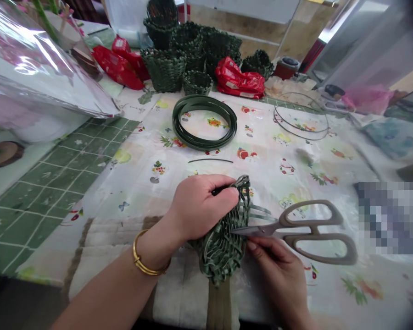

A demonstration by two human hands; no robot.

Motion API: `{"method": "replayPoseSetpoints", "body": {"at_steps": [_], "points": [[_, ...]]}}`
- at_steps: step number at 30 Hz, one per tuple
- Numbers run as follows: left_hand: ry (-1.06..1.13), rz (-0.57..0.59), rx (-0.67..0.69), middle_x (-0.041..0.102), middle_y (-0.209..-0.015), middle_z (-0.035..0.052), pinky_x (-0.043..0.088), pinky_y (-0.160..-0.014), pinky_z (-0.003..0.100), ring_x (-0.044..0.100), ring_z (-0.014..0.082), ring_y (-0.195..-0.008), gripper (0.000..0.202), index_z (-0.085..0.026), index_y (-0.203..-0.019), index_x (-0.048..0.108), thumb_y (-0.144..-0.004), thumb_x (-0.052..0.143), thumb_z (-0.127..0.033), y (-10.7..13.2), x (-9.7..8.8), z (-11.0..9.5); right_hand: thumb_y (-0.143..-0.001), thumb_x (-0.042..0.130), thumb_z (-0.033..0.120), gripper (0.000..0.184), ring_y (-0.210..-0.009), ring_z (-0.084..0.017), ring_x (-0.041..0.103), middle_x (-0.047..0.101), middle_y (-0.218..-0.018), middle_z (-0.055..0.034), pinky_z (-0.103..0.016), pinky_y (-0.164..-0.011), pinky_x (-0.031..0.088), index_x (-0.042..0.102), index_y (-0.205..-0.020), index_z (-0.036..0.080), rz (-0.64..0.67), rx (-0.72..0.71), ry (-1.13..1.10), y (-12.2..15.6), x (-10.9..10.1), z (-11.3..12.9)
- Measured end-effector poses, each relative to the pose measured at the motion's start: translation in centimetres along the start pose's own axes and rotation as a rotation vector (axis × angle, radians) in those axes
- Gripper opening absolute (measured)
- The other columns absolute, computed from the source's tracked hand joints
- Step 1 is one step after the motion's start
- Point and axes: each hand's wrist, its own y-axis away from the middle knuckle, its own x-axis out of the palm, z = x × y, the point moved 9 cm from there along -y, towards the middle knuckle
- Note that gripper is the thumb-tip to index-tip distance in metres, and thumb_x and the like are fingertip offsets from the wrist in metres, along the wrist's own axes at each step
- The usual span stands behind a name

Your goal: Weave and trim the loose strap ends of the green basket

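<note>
My left hand (198, 206) is closed round the rim of a small green woven basket (223, 247), holding it tilted just above the table. My right hand (278, 270) is under and beside the basket, fingers pinched against its lower right side. A pair of beige-handled scissors (309, 231) lies on the table just above my right hand, blades pointing left and touching the basket's side. Loose green strip ends stick out from the basket toward the scissors.
A coil of green strip (204, 122) and a thin wire ring (301, 121) lie farther back on the floral tablecloth (261, 165). Stacked green baskets (189, 50) and red bags (239, 78) line the far edge. Clear cellophane (37, 68) covers the left.
</note>
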Motion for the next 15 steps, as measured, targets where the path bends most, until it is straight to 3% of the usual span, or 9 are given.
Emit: {"method": "replayPoseSetpoints", "body": {"at_steps": [6, 10, 13, 15], "points": [[-0.128, -0.012, 0.084, 0.072, -0.11, 0.0048, 0.049, -0.091, 0.032, 0.066, 0.021, -0.099, 0.032, -0.02, -0.105, 0.073, -0.084, 0.05, -0.026, 0.2, 0.3, -1.1, -0.074, 0.071, 0.024, 0.007, -0.057, -0.02, 0.069, 0.075, -0.065, -0.002, -0.029, -0.051, 0.058, 0.077, -0.074, 0.027, 0.001, -0.042, -0.053, 0.0, -0.3, 0.2], [-0.208, -0.06, 0.101, 0.074, -0.104, 0.0043, 0.049, -0.089, 0.032, 0.066, 0.0222, -0.096, 0.026, -0.021, -0.094, 0.075, -0.082, 0.052, -0.029, 0.4, 0.2, -1.4, -0.075, 0.072, 0.029, 0.006, -0.057, -0.022, 0.071, 0.075, -0.067, -0.0027, -0.03, -0.052, 0.059, 0.075, -0.078, 0.025, 0.029, 0.042, -0.129, 0.2, 0.5, -0.7], [-0.133, -0.057, 0.066, 0.075, -0.095, 0.0023, 0.05, -0.086, 0.03, 0.066, 0.0205, -0.094, 0.027, -0.022, -0.093, 0.074, -0.084, 0.05, -0.03, 0.3, -0.1, -0.9, -0.083, 0.066, 0.032, 0.015, -0.062, -0.022, 0.073, 0.078, -0.078, -0.0038, -0.03, -0.055, 0.061, 0.071, -0.095, 0.025, 0.122, 0.05, -0.156, 1.2, 0.6, -0.6], [-0.072, -0.04, 0.046, 0.075, -0.095, 0.0015, 0.05, -0.085, 0.029, 0.066, 0.0195, -0.094, 0.029, -0.022, -0.097, 0.074, -0.085, 0.048, -0.029, 0.3, -0.2, -0.6, -0.085, 0.065, 0.031, 0.024, -0.07, -0.023, 0.074, 0.078, -0.087, -0.0047, -0.028, -0.056, 0.061, 0.068, -0.108, 0.026, 0.192, -0.037, -0.016, 2.2, -1.1, -0.3]]}}
